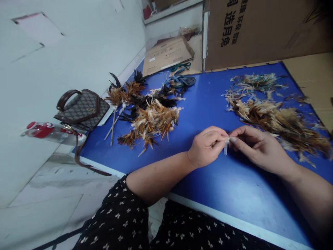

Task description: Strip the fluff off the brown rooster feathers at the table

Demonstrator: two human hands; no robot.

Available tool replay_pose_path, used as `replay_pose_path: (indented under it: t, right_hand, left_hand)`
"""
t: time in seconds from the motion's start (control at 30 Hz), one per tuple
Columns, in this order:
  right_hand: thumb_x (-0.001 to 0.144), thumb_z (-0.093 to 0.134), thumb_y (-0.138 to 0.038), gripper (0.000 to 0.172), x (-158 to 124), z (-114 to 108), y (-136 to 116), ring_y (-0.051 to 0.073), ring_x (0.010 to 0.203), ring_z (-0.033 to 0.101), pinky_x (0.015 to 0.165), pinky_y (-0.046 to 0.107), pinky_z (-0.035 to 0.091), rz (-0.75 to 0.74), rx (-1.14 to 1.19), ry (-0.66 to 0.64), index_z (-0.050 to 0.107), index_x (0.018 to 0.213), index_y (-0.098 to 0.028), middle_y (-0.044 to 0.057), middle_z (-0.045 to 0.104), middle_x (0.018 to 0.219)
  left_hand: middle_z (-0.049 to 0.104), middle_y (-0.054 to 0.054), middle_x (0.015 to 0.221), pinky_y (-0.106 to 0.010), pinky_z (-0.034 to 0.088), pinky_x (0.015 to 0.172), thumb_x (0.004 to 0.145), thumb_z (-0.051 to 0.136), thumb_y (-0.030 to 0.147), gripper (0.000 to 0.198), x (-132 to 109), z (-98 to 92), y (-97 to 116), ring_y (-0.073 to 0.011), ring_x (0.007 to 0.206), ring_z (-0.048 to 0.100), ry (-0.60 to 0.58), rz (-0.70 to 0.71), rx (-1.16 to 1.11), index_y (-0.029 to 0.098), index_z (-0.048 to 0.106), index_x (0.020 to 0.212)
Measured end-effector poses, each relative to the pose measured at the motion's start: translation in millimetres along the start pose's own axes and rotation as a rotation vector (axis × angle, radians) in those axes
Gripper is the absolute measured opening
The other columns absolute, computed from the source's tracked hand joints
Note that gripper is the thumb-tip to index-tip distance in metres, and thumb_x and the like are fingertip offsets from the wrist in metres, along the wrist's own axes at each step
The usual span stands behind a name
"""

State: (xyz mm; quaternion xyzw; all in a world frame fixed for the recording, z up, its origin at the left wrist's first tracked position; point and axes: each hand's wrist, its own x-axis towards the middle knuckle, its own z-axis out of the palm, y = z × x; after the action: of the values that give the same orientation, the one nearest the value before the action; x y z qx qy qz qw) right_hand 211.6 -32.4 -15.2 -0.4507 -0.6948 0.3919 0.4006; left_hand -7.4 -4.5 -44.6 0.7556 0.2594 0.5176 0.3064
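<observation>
My left hand [206, 146] and my right hand [256, 147] meet over the blue table [208, 187], fingertips pinched together on a small whitish strip [226, 147] that hangs down between them. A loose heap of brown and tan feathers [275, 114] lies just beyond my right hand. Beyond my left hand lies a pile of bundled brown, orange and black feathers [151, 116], some tied on thin sticks [113, 125].
A brown patterned handbag [82, 109] and a clear bottle with a red label [52, 133] lie at the table's left end. Large cardboard boxes [260, 31] stand behind the table. Dark cords [179, 80] lie near the far edge. A white wall runs along the left.
</observation>
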Motion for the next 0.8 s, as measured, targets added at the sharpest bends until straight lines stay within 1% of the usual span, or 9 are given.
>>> replay_pose_path:
  t: [0.07,0.17,0.27,0.33,0.4,0.5,0.63,0.7,0.8]
  right_hand:
    - [0.106,0.074,-0.058,0.033,-1.2,0.9,-0.1,0.017,0.071,0.068,0.066,0.029,0.058,-0.030,-0.009,0.032,0.074,0.101,-0.025,0.003,0.075,0.084]
    - [0.107,0.075,-0.054,0.028,-4.4,0.0,1.9,0.019,0.077,0.071,0.072,0.033,0.062,-0.036,0.004,0.068,0.073,0.104,-0.026,0.005,0.078,0.097]
    - [0.105,0.077,-0.054,0.030,-5.8,-1.8,3.6,0.020,0.077,0.074,0.073,0.035,0.063,-0.020,-0.001,0.108,0.075,0.119,-0.028,0.005,0.080,0.100]
    - [0.103,0.079,-0.054,0.034,-4.0,-1.8,3.2,0.021,0.080,0.075,0.076,0.037,0.064,-0.072,-0.071,0.110,0.077,0.126,-0.029,0.005,0.081,0.101]
    - [0.103,0.080,-0.053,0.030,-1.0,-0.6,2.4,0.023,0.086,0.076,0.081,0.039,0.064,-0.149,-0.139,0.097,0.082,0.121,-0.030,0.006,0.081,0.102]
    - [0.105,0.079,-0.047,0.019,1.8,1.8,2.7,0.023,0.087,0.077,0.083,0.040,0.064,-0.201,-0.153,0.103,0.086,0.104,-0.029,0.006,0.083,0.097]
    - [0.104,0.080,-0.045,0.019,0.2,3.1,5.5,0.025,0.086,0.079,0.085,0.041,0.065,-0.206,-0.151,0.166,0.088,0.099,-0.028,0.008,0.085,0.096]
    - [0.103,0.080,-0.046,0.021,-0.5,2.9,6.5,0.025,0.087,0.079,0.085,0.041,0.065,-0.193,-0.181,0.215,0.088,0.098,-0.027,0.008,0.086,0.096]
    - [0.102,0.081,-0.046,0.023,0.3,1.3,8.0,0.024,0.083,0.076,0.080,0.039,0.062,-0.144,-0.237,0.300,0.086,0.093,-0.026,0.007,0.084,0.093]
  left_hand:
    - [0.082,-0.009,0.104,-0.042,0.063,0.096,0.103,0.073,0.023,0.019,0.1,0.1,0.0,-0.0201,0.099,0.078,-0.009,-0.027,0.010,0.025,0.067,0.085]
    - [0.082,-0.009,0.104,-0.043,0.063,0.097,0.102,0.072,0.023,0.018,-0.4,0.3,-0.2,-0.0208,0.099,0.078,-0.004,-0.042,0.044,0.026,0.067,0.085]
    - [0.082,-0.008,0.103,-0.042,0.063,0.096,0.102,0.070,0.020,0.018,-0.9,0.4,-0.9,-0.0204,0.099,0.077,0.022,-0.018,0.051,0.026,0.067,0.086]
    - [0.082,-0.008,0.103,-0.041,0.063,0.095,0.102,0.070,0.019,0.017,-1.0,0.4,-1.2,-0.0201,0.099,0.078,0.025,0.009,0.039,0.025,0.066,0.087]
    - [0.082,-0.008,0.103,-0.041,0.063,0.095,0.102,0.071,0.019,0.017,-0.9,0.4,-1.1,-0.0202,0.100,0.078,0.013,0.017,0.032,0.025,0.066,0.087]
    - [0.082,-0.009,0.104,-0.040,0.064,0.094,0.103,0.070,0.020,0.017,-0.7,0.7,-0.5,-0.0199,0.100,0.078,0.003,0.011,0.054,0.025,0.066,0.087]
    - [0.082,-0.008,0.102,-0.040,0.063,0.091,0.103,0.069,0.019,0.016,-1.1,1.0,1.8,-0.0196,0.097,0.078,0.035,0.069,0.049,0.025,0.065,0.089]
    - [0.081,-0.008,0.101,-0.041,0.063,0.092,0.103,0.070,0.019,0.017,-1.5,0.9,3.6,-0.0199,0.096,0.078,0.048,0.046,0.051,0.025,0.064,0.088]
    - [0.081,-0.008,0.100,-0.042,0.063,0.092,0.102,0.072,0.020,0.019,-2.2,0.6,6.5,-0.0204,0.095,0.077,0.065,-0.010,0.070,0.026,0.062,0.086]
